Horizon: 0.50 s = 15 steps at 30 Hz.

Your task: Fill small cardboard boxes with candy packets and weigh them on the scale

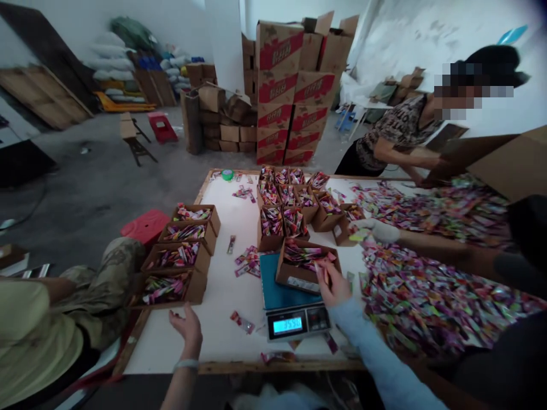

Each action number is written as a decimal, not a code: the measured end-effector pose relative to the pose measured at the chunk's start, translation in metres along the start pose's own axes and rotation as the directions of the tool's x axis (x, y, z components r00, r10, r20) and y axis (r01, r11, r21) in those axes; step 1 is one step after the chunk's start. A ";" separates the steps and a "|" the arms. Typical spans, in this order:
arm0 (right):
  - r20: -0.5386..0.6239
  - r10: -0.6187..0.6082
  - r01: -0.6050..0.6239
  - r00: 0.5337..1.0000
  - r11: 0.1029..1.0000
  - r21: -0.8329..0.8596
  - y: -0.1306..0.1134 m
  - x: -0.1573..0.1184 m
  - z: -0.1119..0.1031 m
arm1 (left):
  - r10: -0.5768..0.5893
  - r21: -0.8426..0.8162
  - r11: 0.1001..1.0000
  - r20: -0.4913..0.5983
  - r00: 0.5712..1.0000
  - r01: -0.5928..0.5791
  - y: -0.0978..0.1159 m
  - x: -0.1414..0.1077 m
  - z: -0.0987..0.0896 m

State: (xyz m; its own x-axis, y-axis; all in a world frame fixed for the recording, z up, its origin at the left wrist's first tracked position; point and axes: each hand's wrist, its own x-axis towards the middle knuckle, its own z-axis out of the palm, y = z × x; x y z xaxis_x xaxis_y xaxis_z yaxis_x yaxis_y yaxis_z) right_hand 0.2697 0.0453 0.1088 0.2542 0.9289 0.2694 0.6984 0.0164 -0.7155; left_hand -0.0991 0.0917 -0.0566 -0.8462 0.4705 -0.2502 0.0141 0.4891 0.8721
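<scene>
My right hand (332, 283), in a pale blue sleeve, reaches over the rim of a cardboard box (299, 279) and pinches a pink foil packet (328, 265). That box is full of mixed packets and stands on a blue pad (273, 282) on a digital scale (297, 322). The scale's lit display (287, 325) shows a figure too blurred to read. My left hand (186, 326) lies open, palm up, near the white table's front edge (239, 367) and holds nothing. A few loose packets (241, 322) lie to its right.
Several small open boxes of packets (282, 213) crowd the table's far end, with more (175, 287) along its left side. A large packet heap (436, 302) covers the right. A co-worker's gloved hand (378, 230) reaches in there. A seated person (38, 336) is at left; stacked cartons (282, 91) stand behind.
</scene>
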 end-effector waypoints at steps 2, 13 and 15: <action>0.010 -0.101 0.101 0.995 0.992 -0.072 0.000 0.041 -0.009 | 0.041 0.055 0.998 -0.004 0.999 -0.040 -0.013 -0.028 0.002; -0.371 0.289 -0.302 0.883 0.953 0.025 0.138 -0.015 -0.054 | 0.043 0.232 0.973 -0.128 0.991 -0.012 -0.041 -0.094 -0.016; -0.345 0.445 -0.454 0.826 0.889 0.060 0.177 -0.032 -0.048 | 0.028 0.245 0.970 -0.147 0.989 0.009 -0.049 -0.103 -0.019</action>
State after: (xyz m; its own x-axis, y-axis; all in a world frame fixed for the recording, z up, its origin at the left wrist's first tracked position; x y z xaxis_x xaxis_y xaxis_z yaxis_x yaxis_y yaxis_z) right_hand 0.4176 0.0005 0.0043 0.7518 0.6472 0.1265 0.4653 -0.3847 -0.7972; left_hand -0.0233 0.0053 -0.0658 -0.9144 0.3713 -0.1614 0.1366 0.6582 0.7403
